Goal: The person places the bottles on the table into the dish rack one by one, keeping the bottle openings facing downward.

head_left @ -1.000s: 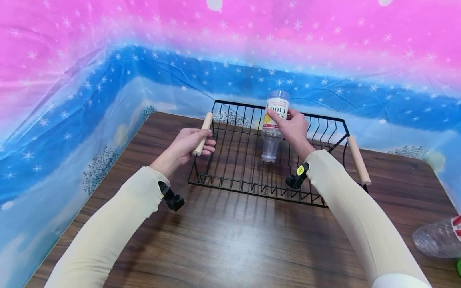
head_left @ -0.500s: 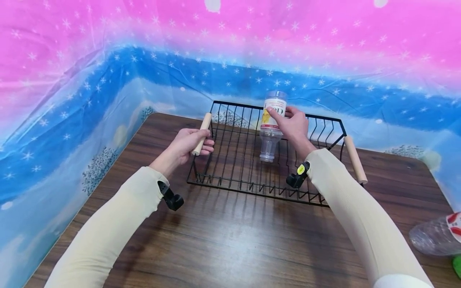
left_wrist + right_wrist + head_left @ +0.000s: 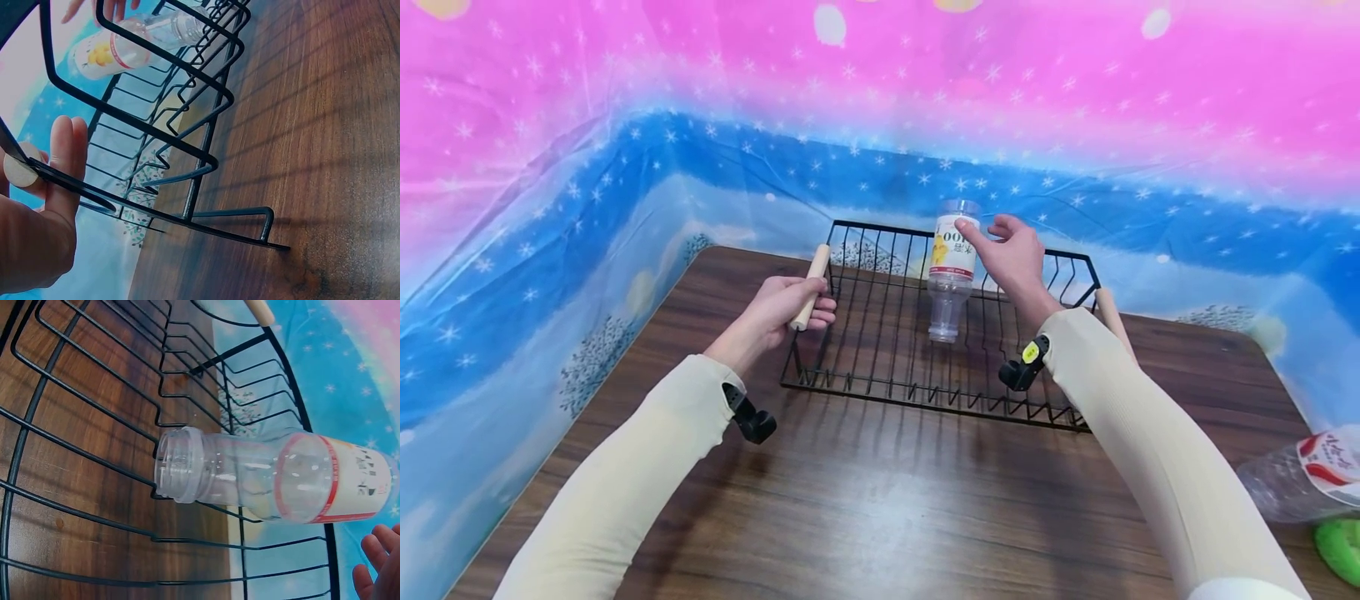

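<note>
A clear plastic bottle (image 3: 951,271) with a white and red label stands upside down in a black wire dish rack (image 3: 887,387), its neck down among the wires. In the right wrist view the bottle's neck (image 3: 181,465) sits against the bent wires. My right hand (image 3: 1015,258) is beside the bottle with fingers spread; the right wrist view shows its fingertips (image 3: 375,550) apart from the label. My left hand (image 3: 775,308) holds the rack's left wooden handle (image 3: 810,287), thumb on top and fingers beneath. That handle's round end (image 3: 22,169) shows in the left wrist view.
The rack stands on a brown wooden table (image 3: 850,500). Another clear bottle (image 3: 1285,483) with a red and white label lies at the right edge, near a green object (image 3: 1341,550). A patterned pink and blue cloth (image 3: 775,125) hangs behind the table.
My right hand has let go of the bottle and its fingers have spread away from it. The bottle stays upside down in the rack. My left hand keeps its hold; the head view has shifted slightly.
</note>
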